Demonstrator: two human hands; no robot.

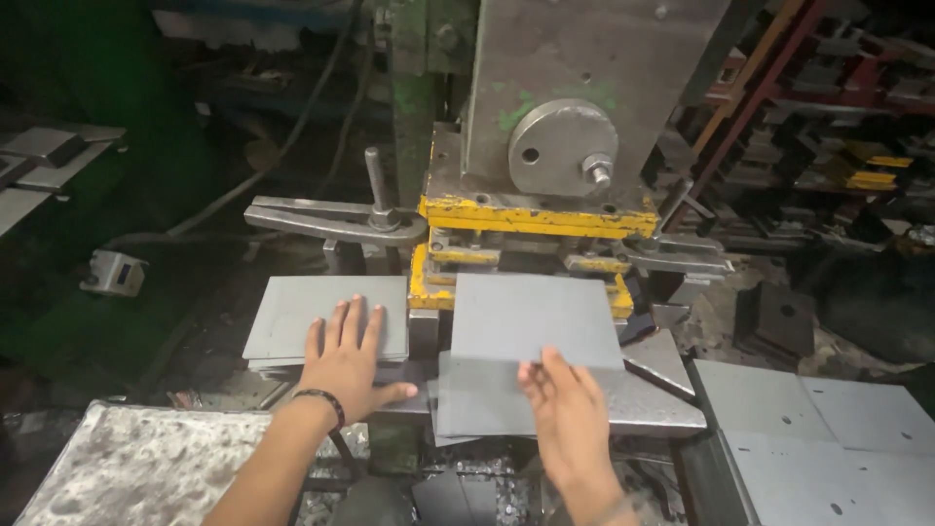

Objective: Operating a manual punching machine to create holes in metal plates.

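a metalworking shop — a heavy steel press (545, 127) with chipped yellow die plates (536, 216) fills the middle, grey sheet blanks (326, 317) are stacked beside it, dark racks of metal parts (838, 117) line the right wall, and everything is grimy — oil-stained floor (175, 321) included.

Grey sheet (531, 317) flat at press; stack (326, 317) left.

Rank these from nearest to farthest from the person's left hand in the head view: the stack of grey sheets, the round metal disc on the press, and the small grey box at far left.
1. Stack of grey sheets: directly under the left hand, which rests on it.
2. Round metal disc: up and to the right, on the press front.
3. Small grey box: far to the left, on the dark ground; close to the disc in distance, so these two are hard to rank.
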